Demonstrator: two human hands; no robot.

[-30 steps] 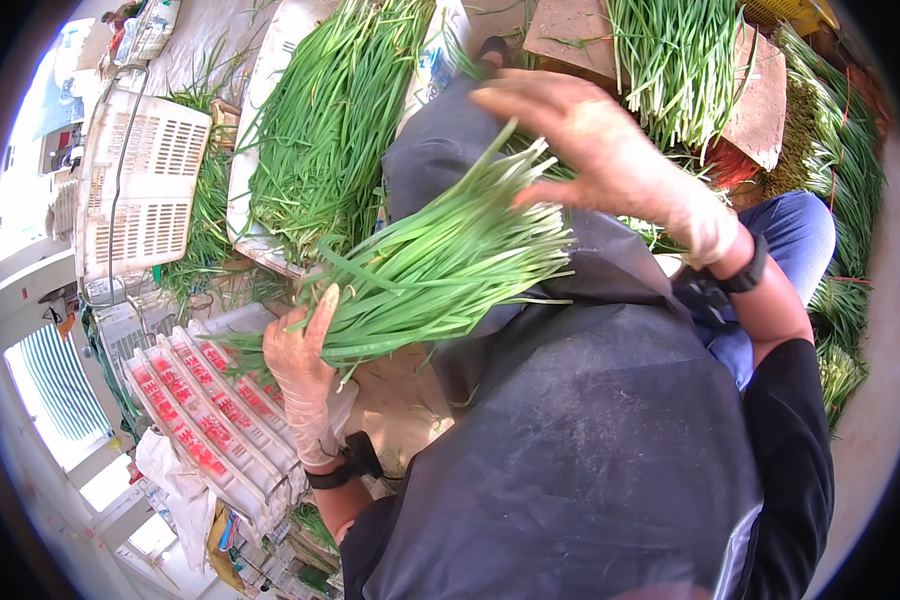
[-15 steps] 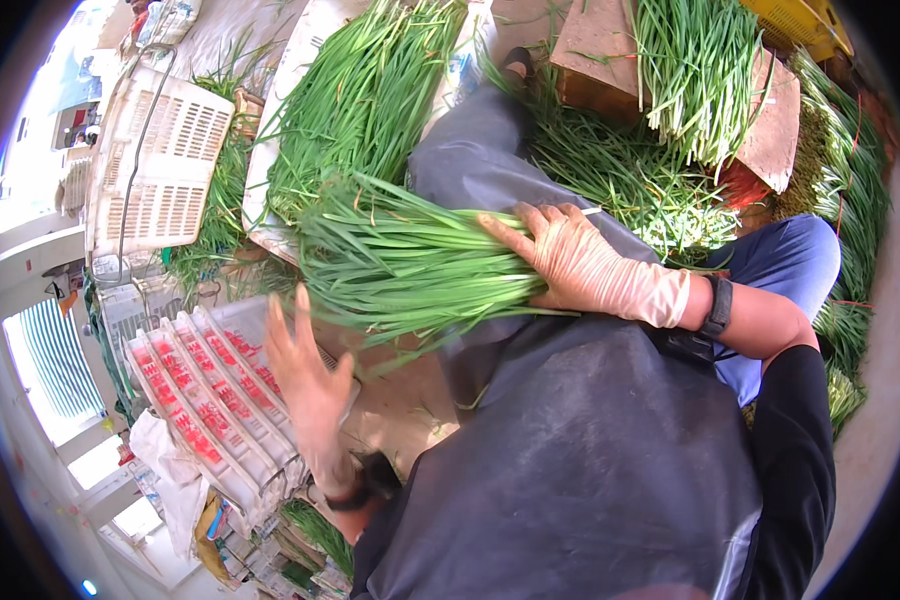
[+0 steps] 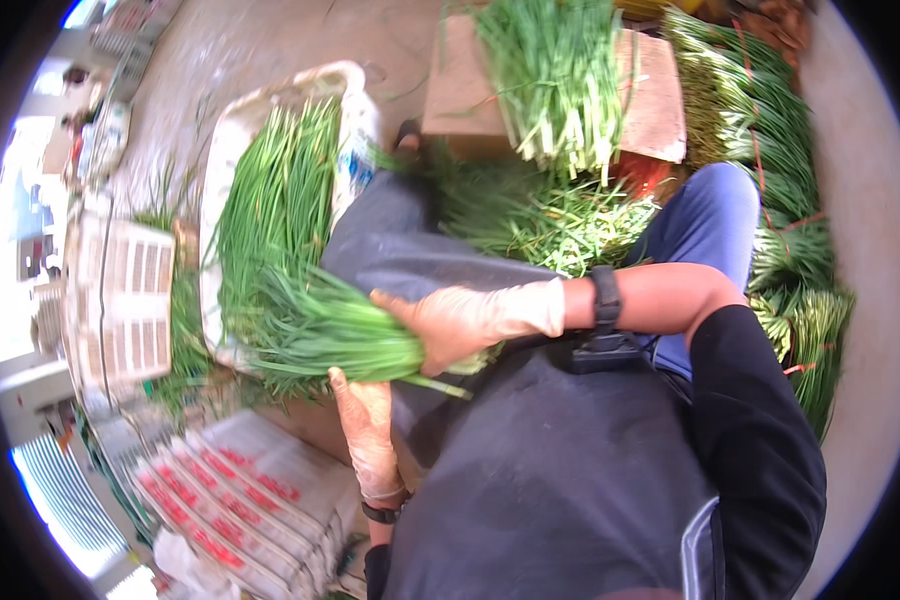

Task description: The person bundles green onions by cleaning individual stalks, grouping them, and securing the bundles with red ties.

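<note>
White stack (image 3: 312, 462), near left: large red print (image 3: 175, 508) in parallel rows, repeated across the pieces; blurred, wording unclear.
White tub (image 3: 290, 85), left, farther off: blue print (image 3: 355, 165) on the white surface along its right side; small and soft, wording unclear.
Readable text: none, here or elsewhere; only print colour and placement can be told.

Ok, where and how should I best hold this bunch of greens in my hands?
Probably around the stem end, from the right, where your right hand is: the bunch narrows there, while its leaves fan out leftward.
</note>
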